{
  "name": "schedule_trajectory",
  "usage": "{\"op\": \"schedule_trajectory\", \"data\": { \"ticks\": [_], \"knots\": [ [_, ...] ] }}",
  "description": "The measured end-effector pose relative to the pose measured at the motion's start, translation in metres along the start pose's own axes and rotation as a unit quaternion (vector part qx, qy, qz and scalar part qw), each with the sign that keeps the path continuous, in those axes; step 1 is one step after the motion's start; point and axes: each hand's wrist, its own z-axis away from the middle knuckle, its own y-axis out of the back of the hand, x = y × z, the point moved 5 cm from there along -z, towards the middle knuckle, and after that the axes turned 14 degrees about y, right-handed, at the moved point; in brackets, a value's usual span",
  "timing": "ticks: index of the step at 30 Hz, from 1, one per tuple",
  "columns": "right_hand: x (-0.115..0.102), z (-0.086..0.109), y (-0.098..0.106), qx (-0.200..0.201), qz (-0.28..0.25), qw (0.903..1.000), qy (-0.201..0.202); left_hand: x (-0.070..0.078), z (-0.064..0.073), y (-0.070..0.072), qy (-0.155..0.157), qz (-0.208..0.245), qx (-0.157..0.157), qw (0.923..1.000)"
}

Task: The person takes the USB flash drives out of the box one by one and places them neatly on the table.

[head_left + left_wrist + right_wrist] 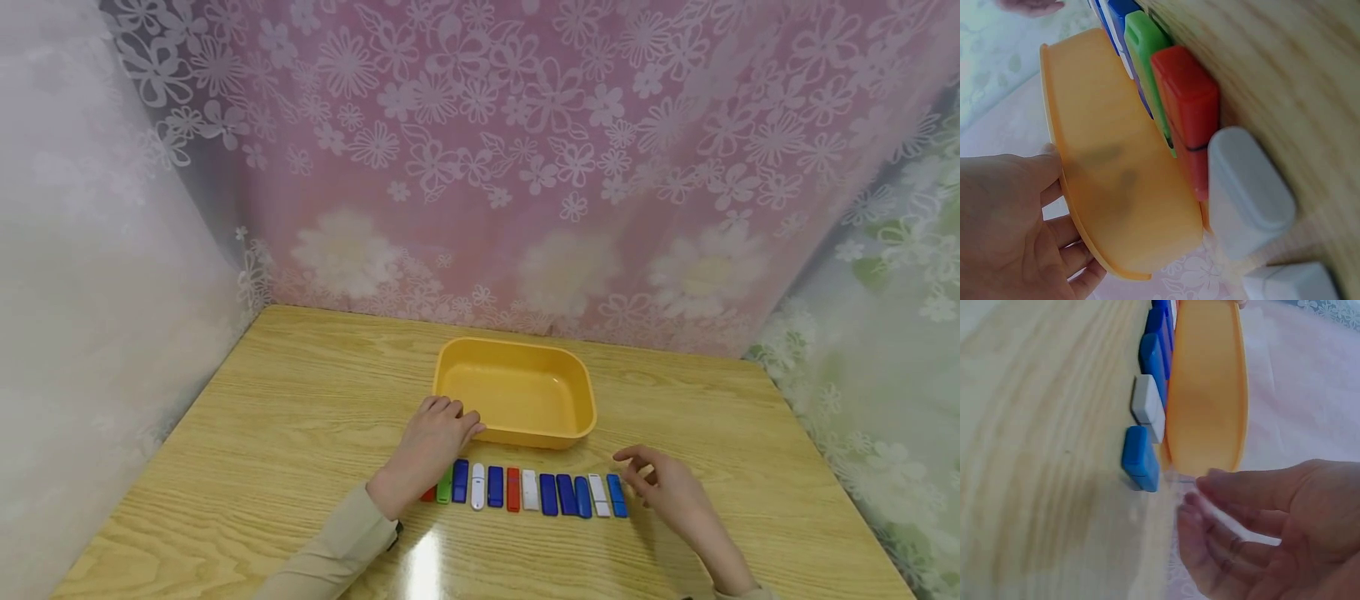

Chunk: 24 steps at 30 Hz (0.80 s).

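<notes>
My left hand (437, 433) is at the near left corner of a yellow plastic tub (525, 438). In the left wrist view its thumb and fingers hold the tub's rim. In front of the tub runs a row of USB flash drives, among them a green one (445, 485), a red one (513, 489) and a white one (477, 487). My left forearm covers the row's left end in the head view; a red drive (1185, 94) and a pale one (1247, 187) show there in the left wrist view. Beside the light blue drive (617, 496), my right hand (670, 490) hovers with loosely bent fingers, holding nothing.
The wooden table (315, 375) carries the tub and the drives. A pink flowered curtain (487, 167) hangs along its back edge, with pale cloth (97, 250) on the left and more flowered cloth (877, 375) on the right.
</notes>
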Motion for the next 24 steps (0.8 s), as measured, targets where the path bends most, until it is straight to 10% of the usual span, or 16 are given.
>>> {"op": "schedule_trajectory", "data": {
  "ticks": [12,24],
  "knots": [
    [-0.044,-0.023,0.007,0.102,0.045,0.9916,0.067,-0.004,0.0,0.0,0.004,-0.001,-0.002,1.0],
    [-0.096,-0.045,-0.008,0.167,0.149,0.9506,0.215,-0.01,0.0,-0.001,0.024,0.017,-0.052,0.9982]
  ]
}}
